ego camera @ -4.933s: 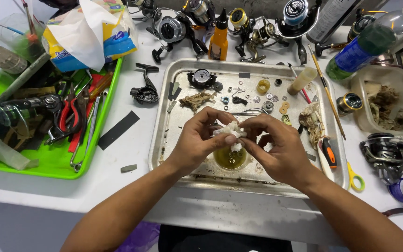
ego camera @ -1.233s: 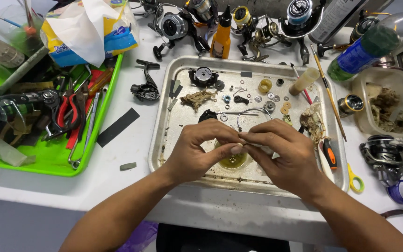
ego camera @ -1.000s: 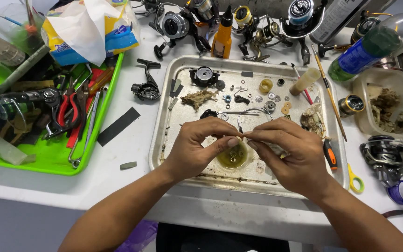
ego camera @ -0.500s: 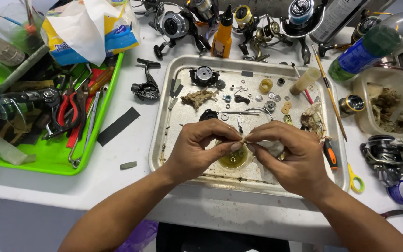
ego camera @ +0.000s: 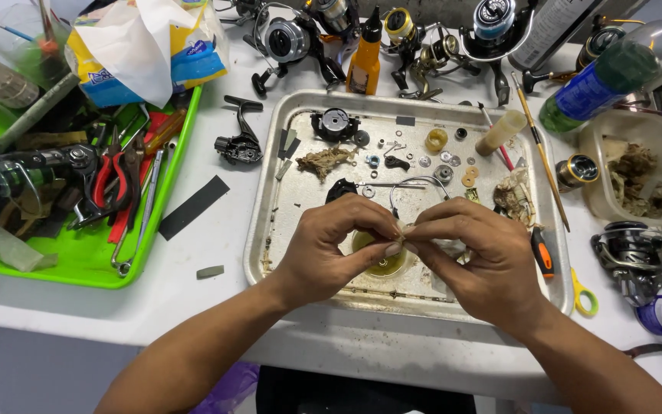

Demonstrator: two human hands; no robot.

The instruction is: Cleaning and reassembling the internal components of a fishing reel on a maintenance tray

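We've got both sets of fingertips (ego camera: 394, 244) pinched together on a small part wrapped in a dirty rag (ego camera: 453, 249), left hand (ego camera: 331, 249) and right hand (ego camera: 476, 264) meeting right over the metal tray (ego camera: 270, 230). The part itself is too hidden between the fingers to make out; the rag looks crumpled, off-white, stained. Just beneath the fingers we see one small cup (ego camera: 381, 264) of yellowish liquid on the tray floor. Around it in the tray: a scatter of washers and small parts (ego camera: 430, 157), one black rotor (ego camera: 335, 123), a tuft of dirty fibre (ego camera: 323, 161), a cream tube (ego camera: 501, 132). Left of the tray we spot one black reel body (ego camera: 239, 146) on the table, then the green tray (ego camera: 78, 261) holding red pliers (ego camera: 113, 180) and other tools. Off right, a clear tub (ego camera: 599, 184) holds more dirty wadding. Behind the tray stands one orange bottle (ego camera: 363, 65).
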